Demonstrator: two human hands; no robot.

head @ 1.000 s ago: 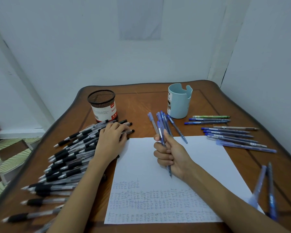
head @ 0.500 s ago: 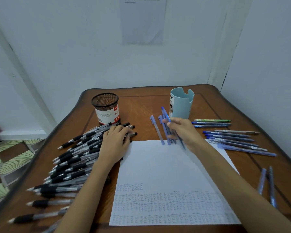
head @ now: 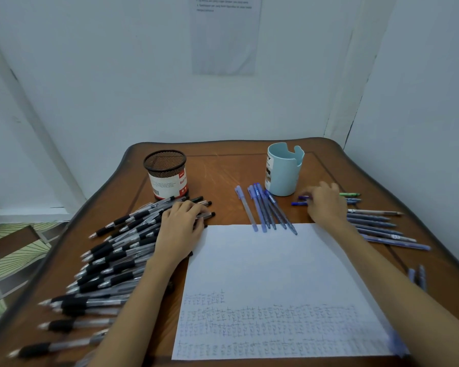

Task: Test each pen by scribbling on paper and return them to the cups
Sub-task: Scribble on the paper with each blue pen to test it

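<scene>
A white paper sheet [head: 276, 260] with rows of blue scribbles along its lower part lies in the middle of the brown table [head: 223, 168]. My left hand [head: 182, 226] rests flat, fingers apart, on a big heap of black pens [head: 112, 258]. Several blue pens [head: 265, 210] lie side by side at the sheet's top edge. My right hand [head: 325, 205] reaches just right of the light blue cup [head: 284, 170], its fingertips on two short-looking blue pens [head: 301, 200]; whether it grips one is unclear. The black mesh cup [head: 166, 173] stands at the back left.
A row of blue pens [head: 376, 226] and one green pen [head: 350, 194] lie on the right of the table. Two more blue pens [head: 418, 276] sit near the right edge. Walls close in behind and to the right; patterned floor shows at left.
My right hand laid its blue pen down with the group at the sheet's top edge, then moved right to the pens beside the blue cup. The left hand stayed on the black pens.
</scene>
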